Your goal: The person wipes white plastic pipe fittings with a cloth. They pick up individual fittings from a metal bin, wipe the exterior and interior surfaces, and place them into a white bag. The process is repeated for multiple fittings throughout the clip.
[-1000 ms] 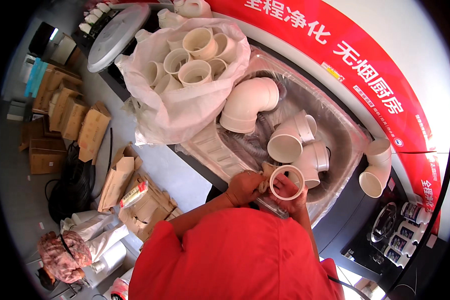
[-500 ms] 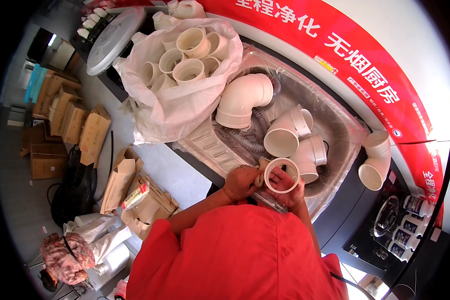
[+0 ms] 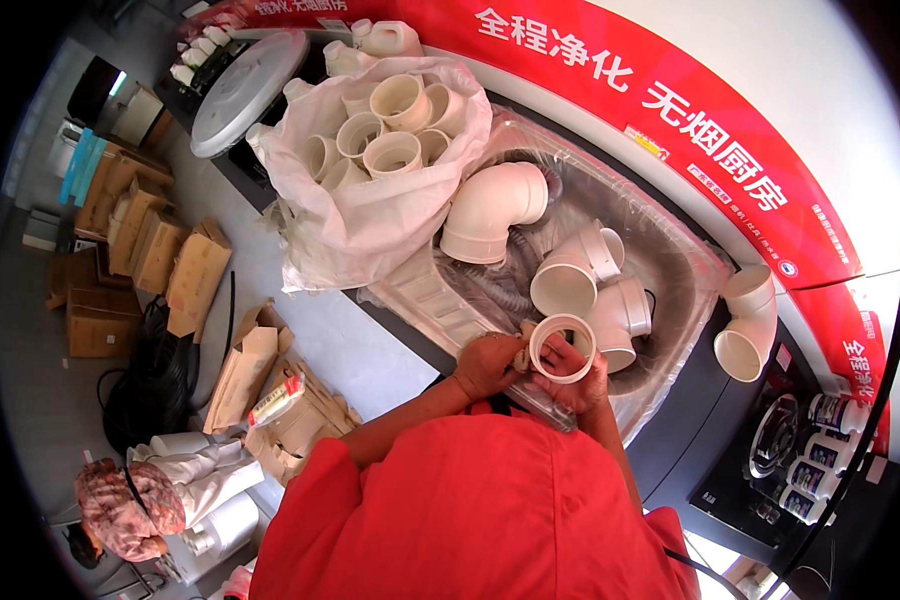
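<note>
Fingers of right hand [image 3: 578, 375] curled under white pipe fitting [image 3: 562, 346], gripping it, open end up. Left hand [image 3: 488, 364] closed on small tan object [image 3: 521, 356] pressed against fitting's rim. Beyond fingertips, more white elbows [image 3: 590, 280] lay in plastic-wrapped sink [image 3: 670, 262].

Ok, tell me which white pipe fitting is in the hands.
The short white ring, open end up, between the left hand and right hand; the other fittings lie untouched.

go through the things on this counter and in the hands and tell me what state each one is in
white pipe ring: held up, open end facing the camera
right hand: cupped under it
left hand: gripping beside it
white sack: open, full of fittings
large elbow: lying loose in the wrapped sink
</note>
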The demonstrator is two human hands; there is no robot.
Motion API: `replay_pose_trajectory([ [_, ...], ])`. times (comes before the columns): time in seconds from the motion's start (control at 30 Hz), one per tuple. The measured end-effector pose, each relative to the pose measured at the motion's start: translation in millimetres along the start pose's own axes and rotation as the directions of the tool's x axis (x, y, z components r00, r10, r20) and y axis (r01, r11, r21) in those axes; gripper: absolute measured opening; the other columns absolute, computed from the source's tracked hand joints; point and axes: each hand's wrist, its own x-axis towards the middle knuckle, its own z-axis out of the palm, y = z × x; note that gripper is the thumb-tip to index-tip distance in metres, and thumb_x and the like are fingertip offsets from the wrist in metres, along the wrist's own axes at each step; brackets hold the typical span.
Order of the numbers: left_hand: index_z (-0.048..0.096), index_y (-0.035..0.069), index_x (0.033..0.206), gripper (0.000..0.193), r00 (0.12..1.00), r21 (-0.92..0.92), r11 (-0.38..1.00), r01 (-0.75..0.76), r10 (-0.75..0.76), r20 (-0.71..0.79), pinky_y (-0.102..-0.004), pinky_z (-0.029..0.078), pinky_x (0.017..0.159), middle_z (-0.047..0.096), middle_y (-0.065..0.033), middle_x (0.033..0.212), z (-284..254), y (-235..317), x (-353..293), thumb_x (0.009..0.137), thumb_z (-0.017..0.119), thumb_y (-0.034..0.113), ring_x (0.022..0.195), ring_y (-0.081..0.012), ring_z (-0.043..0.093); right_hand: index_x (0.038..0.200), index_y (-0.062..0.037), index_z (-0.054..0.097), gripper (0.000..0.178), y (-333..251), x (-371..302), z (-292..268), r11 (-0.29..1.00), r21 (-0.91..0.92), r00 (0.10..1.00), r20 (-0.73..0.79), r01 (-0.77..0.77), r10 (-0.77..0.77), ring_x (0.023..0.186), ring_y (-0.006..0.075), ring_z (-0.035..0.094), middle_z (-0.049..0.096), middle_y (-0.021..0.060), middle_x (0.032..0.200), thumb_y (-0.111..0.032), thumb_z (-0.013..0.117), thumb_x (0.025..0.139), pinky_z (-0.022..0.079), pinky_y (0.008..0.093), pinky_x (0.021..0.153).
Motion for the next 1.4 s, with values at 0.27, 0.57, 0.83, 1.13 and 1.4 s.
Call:
replay_pose_trajectory([
  [0.27, 0.059, 0.009, 0.093, 0.025, 1.000, -0.014, 1.000, 0.008, -0.008, 0.023, -0.0411, 0.047, 0.064, 0.061, -0.0108, 0.076, -2.1, 0.8, 2.2, 0.070, 0.064, 0.019, 0.070, -0.0312, 0.060, 0.137, -0.0029, 0.033, 0.092, -0.8, -1.1, 4.9, 1.000, -0.018, 1.000, 0.011, 0.021, -0.020, 0.114, 0.0308, 0.050, 0.039, 0.0143, 0.137, -0.060, 0.060, 0.071, 0.049, 0.0445, 0.086],
  [0.57, 0.057, 0.010, 0.094, 0.025, 0.977, -0.108, 0.974, 0.199, -0.189, 0.100, -0.0431, 0.046, 0.062, 0.063, -0.0125, 0.077, -7.2, 4.6, 9.2, 0.072, 0.063, 0.022, 0.073, -0.0337, 0.060, 0.140, -0.0037, 0.028, 0.094, -1.9, 0.6, 7.4, 0.999, -0.029, 0.999, 0.042, 0.016, -0.015, 0.112, 0.0301, 0.051, 0.034, 0.0135, 0.140, -0.058, 0.062, 0.070, 0.052, 0.0358, 0.081],
  [0.83, 0.056, 0.006, 0.100, 0.028, 0.853, -0.301, 0.814, 0.497, -0.393, 0.344, -0.0333, 0.048, 0.072, 0.064, -0.0113, 0.086, 7.2, -8.2, 35.0, 0.080, 0.062, 0.026, 0.081, -0.0230, 0.063, 0.140, -0.0044, 0.029, 0.093, 2.2, -4.6, 3.4, 0.998, -0.039, 0.998, -0.033, 0.055, -0.056, 0.107, 0.0310, 0.054, 0.043, 0.0159, 0.131, -0.057, 0.061, 0.070, 0.052, 0.0376, 0.082],
  [1.13, 0.051, 0.000, 0.112, 0.047, 0.841, -0.726, 0.426, 0.539, -0.221, 0.494, -0.0315, 0.045, 0.082, 0.060, -0.0112, 0.102, 13.0, -28.4, 48.0, 0.088, 0.056, 0.040, 0.095, -0.0176, 0.057, 0.139, -0.0058, 0.031, 0.096, 8.9, -14.5, -2.1, 0.991, -0.035, 0.974, -0.184, 0.132, -0.136, 0.107, 0.0339, 0.055, 0.047, 0.0176, 0.127, -0.060, 0.063, 0.067, 0.049, 0.0428, 0.088],
  [1.4, 0.056, 0.007, 0.112, 0.042, 0.828, -0.348, 0.861, 0.372, -0.139, 0.543, -0.0390, 0.047, 0.076, 0.061, -0.0178, 0.098, -33.0, -4.2, 59.7, 0.090, 0.050, 0.043, 0.088, -0.0316, 0.061, 0.133, -0.0069, 0.040, 0.089, 14.1, -12.0, 6.8, 0.983, -0.086, 0.948, -0.266, 0.160, -0.177, 0.112, 0.0350, 0.052, 0.045, 0.0164, 0.129, -0.055, 0.070, 0.064, 0.047, 0.0449, 0.091],
])
